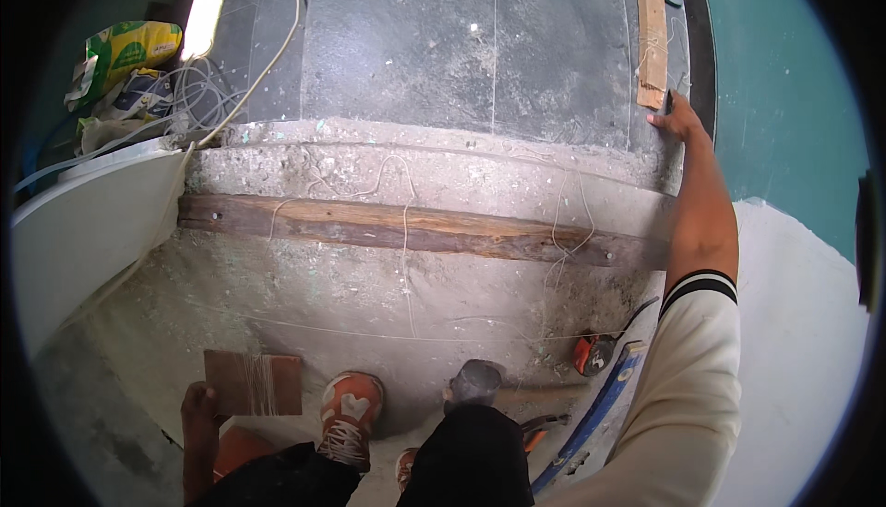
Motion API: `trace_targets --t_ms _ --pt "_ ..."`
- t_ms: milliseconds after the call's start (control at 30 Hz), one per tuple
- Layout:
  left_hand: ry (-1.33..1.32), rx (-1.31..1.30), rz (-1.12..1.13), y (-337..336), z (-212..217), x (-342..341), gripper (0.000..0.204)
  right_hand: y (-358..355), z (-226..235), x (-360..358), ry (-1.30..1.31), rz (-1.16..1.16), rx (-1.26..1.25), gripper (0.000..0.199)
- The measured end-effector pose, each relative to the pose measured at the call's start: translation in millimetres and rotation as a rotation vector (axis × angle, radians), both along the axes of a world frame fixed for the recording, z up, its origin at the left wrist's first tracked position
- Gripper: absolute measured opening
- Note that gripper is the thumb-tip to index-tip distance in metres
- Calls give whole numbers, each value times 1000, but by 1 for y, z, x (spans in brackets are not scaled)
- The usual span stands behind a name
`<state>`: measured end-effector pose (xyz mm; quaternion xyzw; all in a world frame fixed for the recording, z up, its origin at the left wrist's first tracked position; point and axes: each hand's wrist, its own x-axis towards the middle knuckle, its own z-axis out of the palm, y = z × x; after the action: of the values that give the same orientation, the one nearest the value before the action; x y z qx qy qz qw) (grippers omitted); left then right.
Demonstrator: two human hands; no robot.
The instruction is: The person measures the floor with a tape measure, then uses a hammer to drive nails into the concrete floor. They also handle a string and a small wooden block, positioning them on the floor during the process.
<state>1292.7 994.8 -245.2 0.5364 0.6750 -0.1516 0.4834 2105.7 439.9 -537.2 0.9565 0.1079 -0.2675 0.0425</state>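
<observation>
At the lower left my left hand (199,404) is closed on the edge of a flat reddish-brown rectangular block (268,383) wound with pale string. My right arm stretches far forward along the right wall. At its end my right hand (681,121) has thumb and fingers apart, beside the near end of a short wooden board (651,32). Thin string is wrapped round that board too. Whether the fingertips touch the board I cannot tell. A long wooden beam (415,227) with nails near its ends lies across the step, with loose string over it.
A hammer (478,381), an orange-black tape measure (592,354) and a blue spirit level (591,419) lie near my feet. A thin line stretches across the floor. Bags (129,59) and coiled hose (198,92) lie at the far left, beyond a white curved panel (97,216).
</observation>
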Motion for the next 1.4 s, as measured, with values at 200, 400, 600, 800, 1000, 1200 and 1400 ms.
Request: trace_targets --t_ms 200,400,600,800,1000,1200,1400 --pt "-10 4 -88 7 5 3 41 24 2 -2 -41 34 -125 107" --pt "-74 58 -100 15 6 0 37 52 27 -52 -72 -133 -166 78" --pt "-77 59 -45 33 -4 -26 31 38 35 -82 -164 -408 4 52" --pt "-64 88 -77 19 30 -31 33 47 -29 -80 -172 -438 169 40" --pt "-61 119 21 33 -4 -72 26 -38 -118 -26 -12 387 -399 42" --pt "-175 57 130 39 -5 -50 20 -77 -49 -10 -162 -24 -67 35" --pt "-457 -45 263 51 -6 -58 20 -60 91 -104 27 -684 635 26"
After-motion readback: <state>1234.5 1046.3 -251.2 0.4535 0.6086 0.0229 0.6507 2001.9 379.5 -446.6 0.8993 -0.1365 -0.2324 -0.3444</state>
